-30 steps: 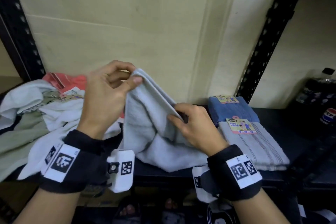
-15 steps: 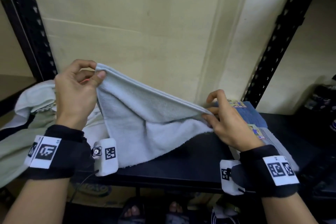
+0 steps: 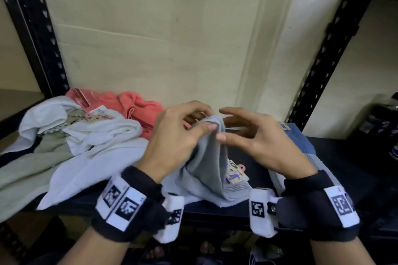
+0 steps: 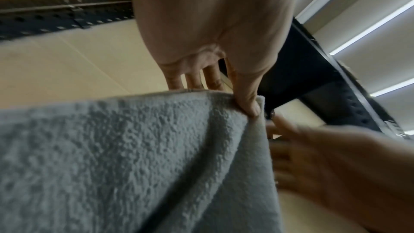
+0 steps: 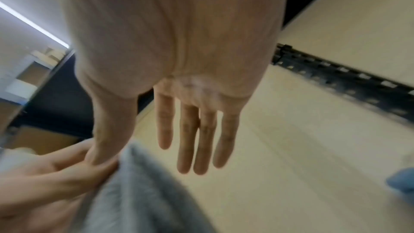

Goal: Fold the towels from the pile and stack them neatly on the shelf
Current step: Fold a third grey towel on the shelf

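Observation:
A light grey towel (image 3: 206, 163) hangs folded in half over the black shelf (image 3: 355, 157), its lower end lying on the board. My left hand (image 3: 206, 121) pinches the gathered top corners between thumb and fingers; the left wrist view shows the thumb (image 4: 248, 102) pressed on the towel's edge (image 4: 134, 157). My right hand (image 3: 228, 125) is beside it with straight, spread fingers (image 5: 186, 148), and its thumb rests against the towel (image 5: 139, 192) and my left hand (image 5: 56, 180). A paper label (image 3: 234, 174) shows on the towel's lower part.
A loose pile of white, pale green and coral towels (image 3: 97, 135) fills the shelf's left side. A folded blue towel (image 3: 301, 142) and a folded grey striped one (image 3: 316, 163) lie at the right, partly behind my right wrist. Dark bottles (image 3: 383, 118) stand far right. Black posts (image 3: 323, 66) flank the bay.
The towel was stretched wide between both hands. My hands have come together at the middle, the two corners now meet in my left hand, and my right hand's fingers have let go.

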